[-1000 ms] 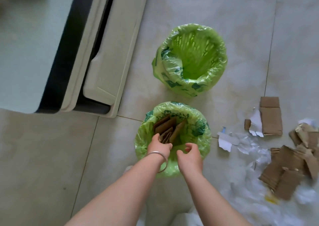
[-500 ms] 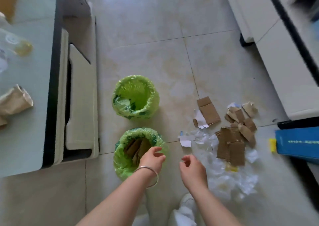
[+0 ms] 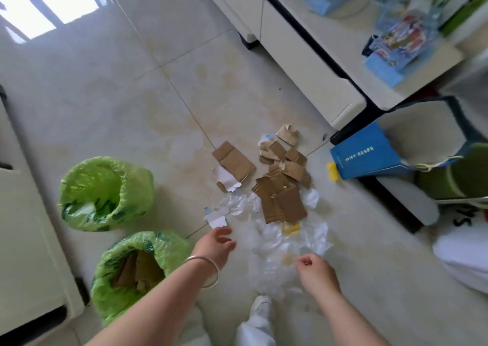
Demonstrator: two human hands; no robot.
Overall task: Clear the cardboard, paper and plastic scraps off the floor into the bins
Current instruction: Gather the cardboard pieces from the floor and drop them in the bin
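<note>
Two bins lined with green bags stand on the tiled floor at the left. The near bin [image 3: 158, 242] holds brown cardboard pieces; the far bin [image 3: 132, 176] shows a bit of white inside. A pile of brown cardboard scraps [image 3: 280, 200] lies in the middle, with a larger flat piece [image 3: 235, 163] to its left. Torn white paper [image 3: 217, 219] and clear plastic film [image 3: 274, 242] spread in front of it. My left hand [image 3: 215, 245], with a bangle on the wrist, hovers empty with loosely curled fingers beside the paper. My right hand [image 3: 315, 271] hangs over the plastic film, fingers loosely curled, holding nothing.
A white low cabinet [image 3: 303, 63] runs along the upper right, with blue boxes on top. A blue paper bag [image 3: 369, 155] lies on its side at the right, a small yellow item [image 3: 332, 171] beside it. White furniture [image 3: 26, 240] borders the left. My white shoe [image 3: 260, 304] is below.
My view swung right from the bins to the scrap pile. Both hands left the near bin, where cardboard now lies, and moved right over the paper and plastic.
</note>
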